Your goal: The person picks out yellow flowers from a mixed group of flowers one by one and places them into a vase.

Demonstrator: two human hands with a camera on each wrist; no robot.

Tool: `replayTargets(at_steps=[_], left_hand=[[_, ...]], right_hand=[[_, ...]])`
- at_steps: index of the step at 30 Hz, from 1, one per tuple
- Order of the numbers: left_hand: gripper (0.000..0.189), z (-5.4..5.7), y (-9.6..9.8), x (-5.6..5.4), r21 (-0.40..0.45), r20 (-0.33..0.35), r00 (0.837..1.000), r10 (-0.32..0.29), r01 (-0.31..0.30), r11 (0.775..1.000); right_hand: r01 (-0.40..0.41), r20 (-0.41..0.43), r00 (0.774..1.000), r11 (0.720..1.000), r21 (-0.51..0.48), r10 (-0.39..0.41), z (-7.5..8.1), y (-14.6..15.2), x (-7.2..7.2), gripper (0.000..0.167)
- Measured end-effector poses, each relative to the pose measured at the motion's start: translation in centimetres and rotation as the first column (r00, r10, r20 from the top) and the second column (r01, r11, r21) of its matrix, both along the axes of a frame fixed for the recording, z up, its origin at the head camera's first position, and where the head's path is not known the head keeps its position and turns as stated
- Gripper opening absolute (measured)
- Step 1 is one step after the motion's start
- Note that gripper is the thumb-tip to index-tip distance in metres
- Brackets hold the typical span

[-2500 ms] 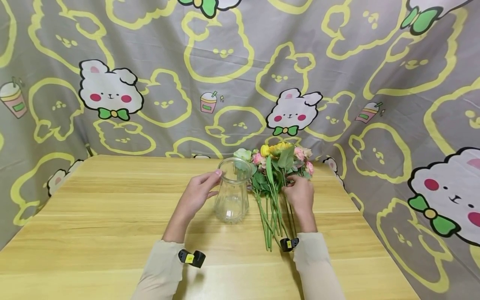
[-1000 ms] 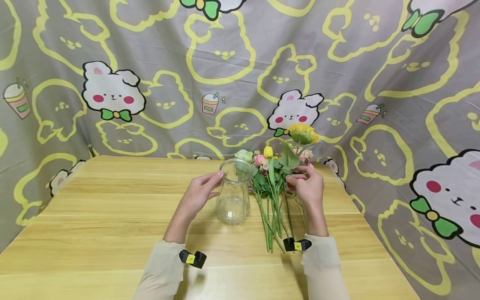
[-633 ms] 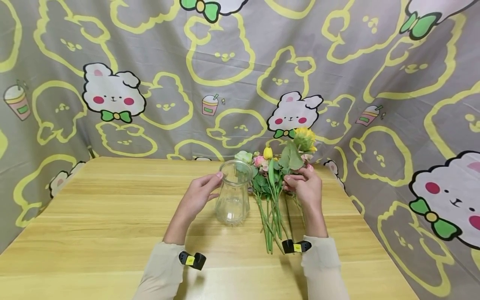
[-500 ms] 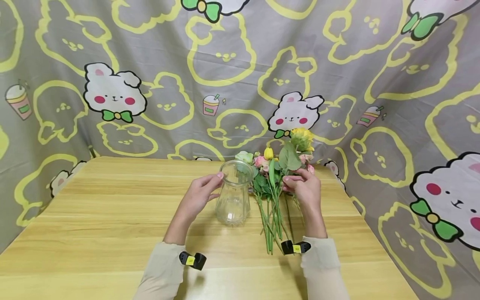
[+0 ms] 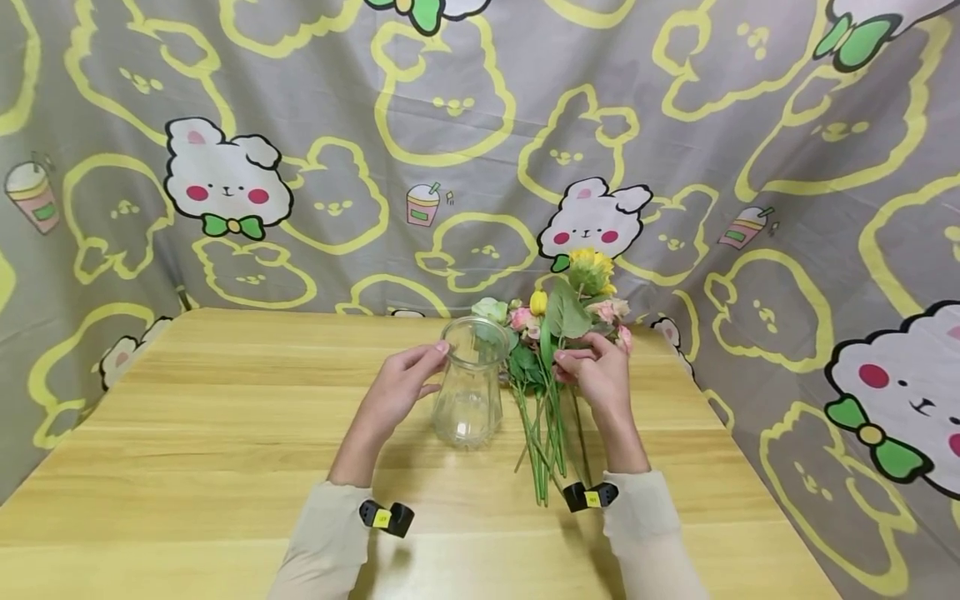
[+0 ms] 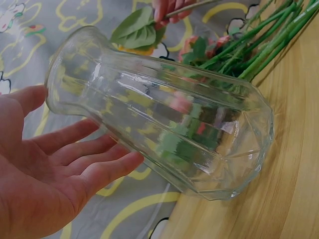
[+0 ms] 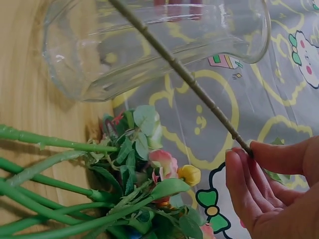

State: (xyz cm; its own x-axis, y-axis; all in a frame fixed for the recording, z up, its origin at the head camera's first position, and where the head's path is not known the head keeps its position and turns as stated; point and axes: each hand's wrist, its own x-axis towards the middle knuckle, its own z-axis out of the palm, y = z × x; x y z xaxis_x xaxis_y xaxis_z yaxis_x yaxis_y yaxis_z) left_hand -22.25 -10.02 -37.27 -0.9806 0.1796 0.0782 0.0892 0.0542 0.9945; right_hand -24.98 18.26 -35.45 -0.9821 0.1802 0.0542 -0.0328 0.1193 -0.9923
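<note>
A clear glass vase with a flared rim and faceted sides stands upright on the table. My left hand touches its left side, thumb at the rim and fingers nearly straight along the glass in the left wrist view. To the right, my right hand pinches the brown-green stem of a sunflower between thumb and fingertips. Its yellow head and broad leaf rise above that hand. The stem slants down past the vase in the right wrist view.
Right of the vase lies a bunch of flowers, with pink roses, a yellow tulip and a pale green bloom. Their green stems point toward the person. A patterned cloth hangs behind the wooden table.
The sunflower has been lifted out of the bunch by my right hand, then carried slightly left toward the vase. My left hand and the vase have stayed in place.
</note>
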Motion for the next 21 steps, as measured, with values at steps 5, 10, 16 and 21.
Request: replayTargets(at_steps=[5,10,16,21], left_hand=[[0.065,0.3,-0.1,0.0,-0.001,-0.002,1.0,0.0,0.0,1.0],[0.065,0.3,-0.2,0.2,-0.005,-0.003,1.0,0.001,-0.001,1.0],[0.065,0.2,-0.1,0.2,0.004,-0.002,1.0,-0.005,0.005,1.0],[0.064,0.1,-0.1,0.2,0.011,-0.003,1.0,-0.01,0.01,1.0]], right_hand=[[-0.022,0.001,1.0,1.0,0.013,0.021,0.6,-0.2,-0.3,0.031],[-0.052,-0.034,0.998,0.996,0.071,0.055,1.8,-0.2,-0.6,0.035],[-0.09,-0.068,0.993,0.988,0.122,0.099,3.9,-0.2,-1.1,0.038],[-0.131,-0.085,0.987,0.986,0.1,0.139,6.0,0.0,-1.4,0.035]])
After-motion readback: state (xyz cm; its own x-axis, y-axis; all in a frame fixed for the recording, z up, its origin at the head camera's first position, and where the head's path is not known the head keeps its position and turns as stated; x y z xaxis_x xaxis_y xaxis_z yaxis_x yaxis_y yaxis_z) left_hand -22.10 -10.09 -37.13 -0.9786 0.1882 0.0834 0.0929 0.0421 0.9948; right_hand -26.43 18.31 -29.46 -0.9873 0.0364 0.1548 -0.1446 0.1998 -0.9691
